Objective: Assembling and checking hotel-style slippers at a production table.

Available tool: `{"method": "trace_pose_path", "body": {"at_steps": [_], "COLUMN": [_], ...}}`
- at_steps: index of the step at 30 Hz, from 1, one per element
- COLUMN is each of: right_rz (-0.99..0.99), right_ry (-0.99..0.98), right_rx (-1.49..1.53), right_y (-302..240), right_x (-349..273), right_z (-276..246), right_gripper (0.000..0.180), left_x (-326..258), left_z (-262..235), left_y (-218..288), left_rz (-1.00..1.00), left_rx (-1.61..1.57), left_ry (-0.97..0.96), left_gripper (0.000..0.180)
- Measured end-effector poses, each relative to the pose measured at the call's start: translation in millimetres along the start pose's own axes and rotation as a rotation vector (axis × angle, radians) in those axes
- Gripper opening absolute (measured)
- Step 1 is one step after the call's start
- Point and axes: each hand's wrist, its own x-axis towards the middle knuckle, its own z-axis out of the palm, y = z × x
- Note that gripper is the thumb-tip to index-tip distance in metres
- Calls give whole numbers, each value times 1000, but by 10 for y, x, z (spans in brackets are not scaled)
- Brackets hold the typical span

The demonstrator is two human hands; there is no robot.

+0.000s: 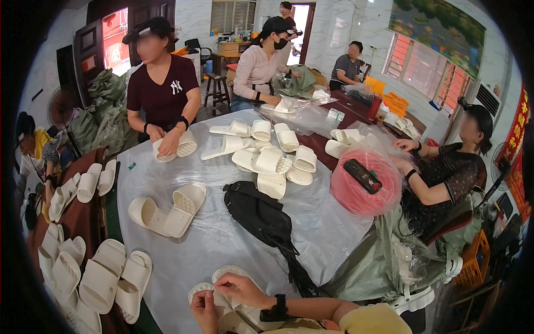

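Observation:
A pair of white slippers [223, 309] lies at the near edge of the table, under my hands. My left hand [204, 313] is over the left slipper, its fingers pinched together. Just to its right, my right hand [240, 289] reaches across the pair with thumb and fingertips pressed together; a dark band circles that wrist. Whatever the fingertips hold, if anything, is too small to make out. Farther up the table, another white pair [171, 212] lies beside crumpled clear plastic film [161, 186].
A black sling bag [258, 214] lies mid-table, its strap trailing toward me. Beyond it is a heap of white slippers [271, 158]. A pink plastic bundle [364, 192] carries a dark phone-like object. More slippers [103, 275] line the left. Several co-workers surround the table.

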Motion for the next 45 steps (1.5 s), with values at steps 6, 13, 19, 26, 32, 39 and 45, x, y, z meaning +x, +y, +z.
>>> {"method": "trace_pose_path", "body": {"at_steps": [6, 13, 19, 26, 32, 39, 45], "right_rz": [-8, 0, 216, -391, -290, 75, 158], "right_ry": [16, 25, 186, 243, 188, 12, 3], "right_rx": [-14, -22, 511, 395, 391, 90, 169], "right_y": [2, 27, -114, -494, -300, 105, 121], "right_x": [14, 5, 27, -20, 55, -21, 8], "right_z": [9, 2, -122, -115, 66, 31, -5], "right_gripper": [15, 14, 16, 12, 12, 15, 16], "left_x": [14, 8, 7, 143, 133, 78, 81], "left_z": [-4, 14, -150, -240, -259, -139, -131], "left_y": [27, 38, -41, -208, -383, -167, -77], "left_rz": [47, 2, 346, -120, -49, -29, -32], "left_rx": [88, 68, 310, -730, -538, -111, -157], "left_ry": [-16, -36, 16, -38, -29, -143, -110], "left_gripper": [18, 18, 14, 10, 9, 12, 13]}}
